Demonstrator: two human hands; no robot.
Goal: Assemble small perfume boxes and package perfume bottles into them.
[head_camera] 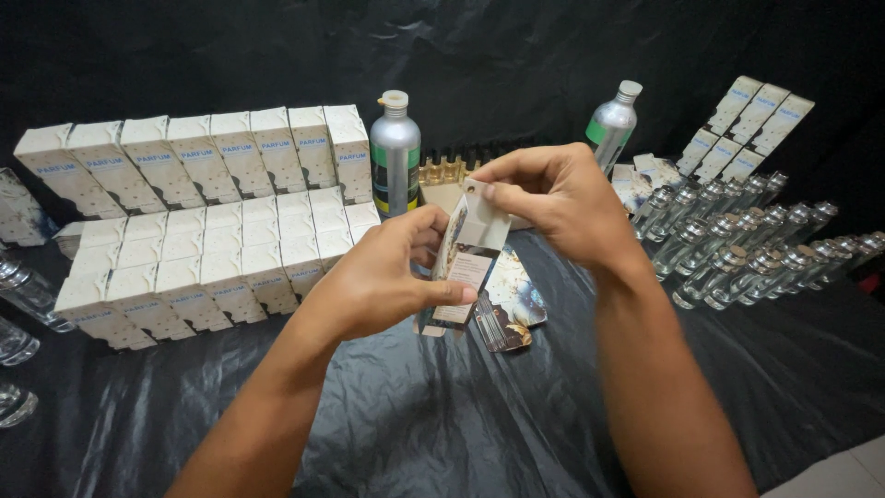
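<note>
Two aluminium bottles: one [395,152] far centre, one [610,123] tilted, far right. White boxes [198,217]: stacked in two blocks at left, upper row of nine, lower block too tightly packed for an exact count. Flat white cartons [749,124]: six, far right. Clear glass bottles [737,249] lying in rows, right; count uncertain. More glass [18,304] at left edge.

Held item: one unfolded carton [468,263], flat, narrow, grey-white with pale label panel and top flap, standing upright above the black-covered worktop [442,406].

Left hand [383,277]: fingers closed on the carton's lower half, thumb across its face. Right hand [558,198]: pinching the top flap. Printed flat cartons [512,309] lie just behind.
</note>
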